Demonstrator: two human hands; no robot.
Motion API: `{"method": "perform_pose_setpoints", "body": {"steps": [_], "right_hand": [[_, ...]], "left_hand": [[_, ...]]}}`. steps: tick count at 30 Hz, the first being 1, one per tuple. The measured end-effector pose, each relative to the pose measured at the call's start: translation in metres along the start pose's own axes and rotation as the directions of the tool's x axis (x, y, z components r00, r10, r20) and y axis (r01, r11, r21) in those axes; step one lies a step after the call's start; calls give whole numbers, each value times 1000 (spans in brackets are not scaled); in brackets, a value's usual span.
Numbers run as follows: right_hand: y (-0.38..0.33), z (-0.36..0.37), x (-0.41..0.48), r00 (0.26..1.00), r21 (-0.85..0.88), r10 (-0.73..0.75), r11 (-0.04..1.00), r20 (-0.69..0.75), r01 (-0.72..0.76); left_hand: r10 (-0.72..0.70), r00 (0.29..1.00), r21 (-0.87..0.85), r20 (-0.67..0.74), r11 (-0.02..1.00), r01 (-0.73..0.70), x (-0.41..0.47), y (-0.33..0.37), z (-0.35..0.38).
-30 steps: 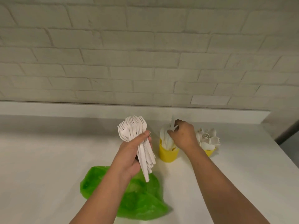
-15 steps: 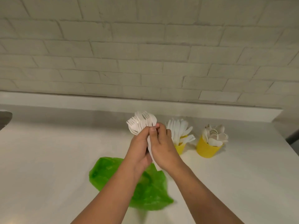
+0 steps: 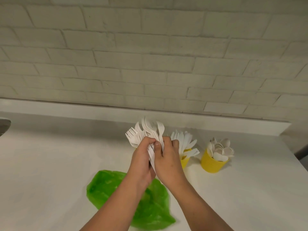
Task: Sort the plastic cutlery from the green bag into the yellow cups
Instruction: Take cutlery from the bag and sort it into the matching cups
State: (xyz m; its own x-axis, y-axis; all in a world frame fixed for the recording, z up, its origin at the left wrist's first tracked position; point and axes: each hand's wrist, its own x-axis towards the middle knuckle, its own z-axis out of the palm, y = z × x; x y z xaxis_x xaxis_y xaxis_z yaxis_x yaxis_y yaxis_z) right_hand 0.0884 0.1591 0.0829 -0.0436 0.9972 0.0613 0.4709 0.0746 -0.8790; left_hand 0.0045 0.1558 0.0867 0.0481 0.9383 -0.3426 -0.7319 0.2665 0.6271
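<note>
1. Left hand [image 3: 141,157] is closed around a fanned bundle of white cutlery [image 3: 143,132], handles down, heads up; forks show at the left of the fan.
2. Right hand [image 3: 168,155] meets the bundle from the right, thumb and fingers pinched on one piece, a fork [image 3: 161,129] standing a little proud of the rest. Both hands touch at the bundle.
3. Green bag [image 3: 116,185] lies flat and slack on the counter [image 3: 50,164], below the forearms; whether anything remains inside cannot be told.
4. Two yellow cups stand right of the hands. Near cup [image 3: 185,161], partly hidden behind the right hand, holds long flat pieces that read as knives. Far cup [image 3: 213,164] holds spoons, bowls up.
5. No third cup is in view; it may be hidden behind the hands.
6. Judged step: draw one piece from the bundle and identify it.
7. To do it well: pull the piece straight up along its handle so neighbours do not drag out with it; keep the left grip firm low on the handles; check the head shape before dropping.
8. Risk: the splayed knives overhang the near cup's rim, so a careless pass could knock them or tip the cup.
</note>
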Motion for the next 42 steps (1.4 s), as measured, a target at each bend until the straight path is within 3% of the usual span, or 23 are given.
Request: {"method": "perform_pose_setpoints", "body": {"steps": [6,10,28,31,33,37,42], "right_hand": [[-1,4,9,996,79,68,994,64,-73],[-5,1,12,989,238,122,961,84,-139],[-10,0,2,955,411,188,908,-230,-80],[-5,-12,11,981,502,170,859,-92,-102],[-4,-20,14,986,583,127,796,107,-166],[3,-25,5,876,506,-2,817,483,-277],[-3,-13,4,781,455,-17,821,624,-345]], "left_hand": [[-41,999,3,-21,999,41,-1,3,2],[-38,999,-87,-28,996,35,-5,9,5],[35,998,-176,-52,983,-44,-11,18,6],[32,997,-117,-63,992,-39,-10,27,-7],[29,998,-83,-61,996,-34,-10,37,-13],[93,996,50,-7,994,-93,-9,64,-14],[255,965,309,-64,924,-224,-5,78,-7]]}}
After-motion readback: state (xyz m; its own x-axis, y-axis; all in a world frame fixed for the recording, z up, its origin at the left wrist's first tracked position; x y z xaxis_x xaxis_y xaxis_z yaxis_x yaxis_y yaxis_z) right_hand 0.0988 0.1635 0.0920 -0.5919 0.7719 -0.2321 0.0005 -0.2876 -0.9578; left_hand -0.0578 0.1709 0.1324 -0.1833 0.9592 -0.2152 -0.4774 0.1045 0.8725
